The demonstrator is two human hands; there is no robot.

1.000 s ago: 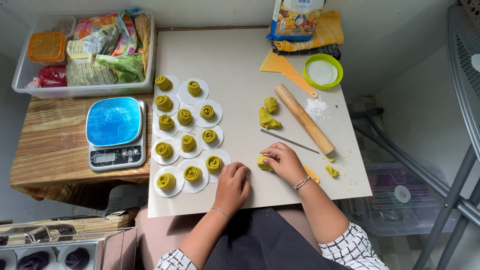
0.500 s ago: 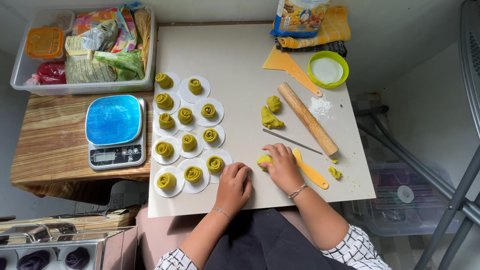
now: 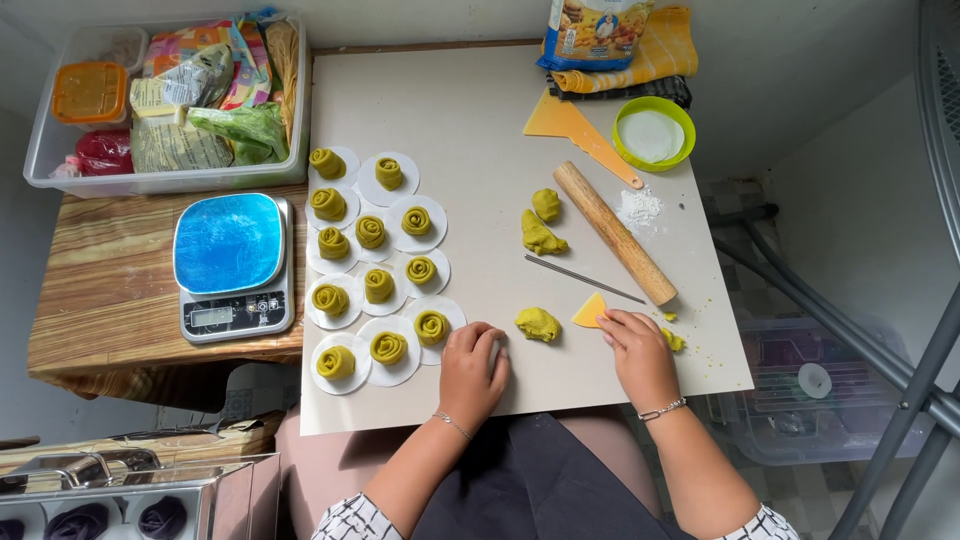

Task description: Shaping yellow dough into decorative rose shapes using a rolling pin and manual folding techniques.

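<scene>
Both hands shifted: right hand (image 3: 640, 352) off dough lump (image 3: 538, 323), fingers gripping scraper (image 3: 590, 311); left hand (image 3: 473, 365) seemingly curled.

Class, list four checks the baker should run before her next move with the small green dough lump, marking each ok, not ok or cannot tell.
1. Small green dough lump free between both hands: ok.
2. Right hand on the yellow plastic scraper: ok.
3. Left hand clear of the rolled green dough rosettes on white paper rounds: ok.
4. Wooden rolling pin within reach: ok.
5. Left palm empty: cannot tell.
</scene>
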